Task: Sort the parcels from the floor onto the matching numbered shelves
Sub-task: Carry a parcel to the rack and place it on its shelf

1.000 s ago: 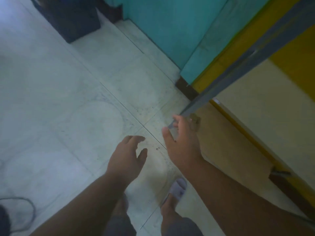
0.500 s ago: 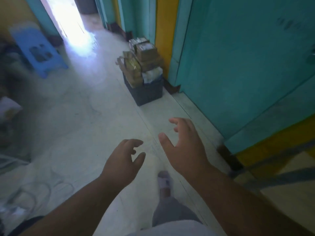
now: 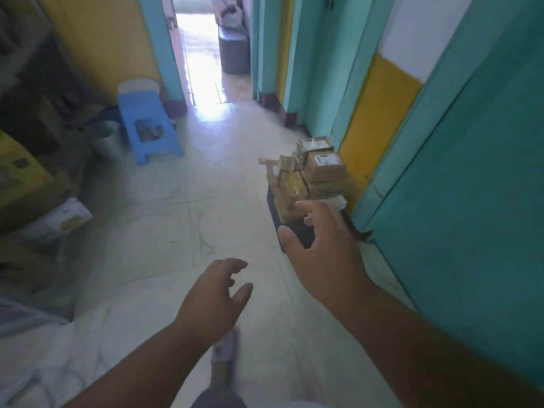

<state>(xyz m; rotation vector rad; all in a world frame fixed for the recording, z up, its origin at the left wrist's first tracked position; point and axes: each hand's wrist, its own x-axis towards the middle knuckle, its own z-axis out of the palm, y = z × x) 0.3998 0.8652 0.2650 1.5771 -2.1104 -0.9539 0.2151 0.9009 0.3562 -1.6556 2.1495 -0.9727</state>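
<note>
Several brown cardboard parcels (image 3: 321,169) with white labels are piled in a dark crate (image 3: 297,234) on the floor, against the yellow and teal wall on the right. My right hand (image 3: 321,251) is stretched out in front of the crate with spread, relaxed fingers and holds nothing; it covers part of the crate. Lower and to the left, my left hand (image 3: 215,295) hangs over the pale tiled floor, its fingers loosely curved and empty. No numbered shelves are in view.
A blue plastic stool (image 3: 147,125) stands at the back left beside dark shelving and stacked boxes (image 3: 26,184). A bright doorway (image 3: 206,54) opens straight ahead. A teal wall (image 3: 477,201) runs along the right. My sandalled foot (image 3: 223,348) is on the floor below.
The view has swung up from the floor and a shelf edge toward the doorway. The parcel crate has come much nearer to my right hand. Both hands stay empty.
</note>
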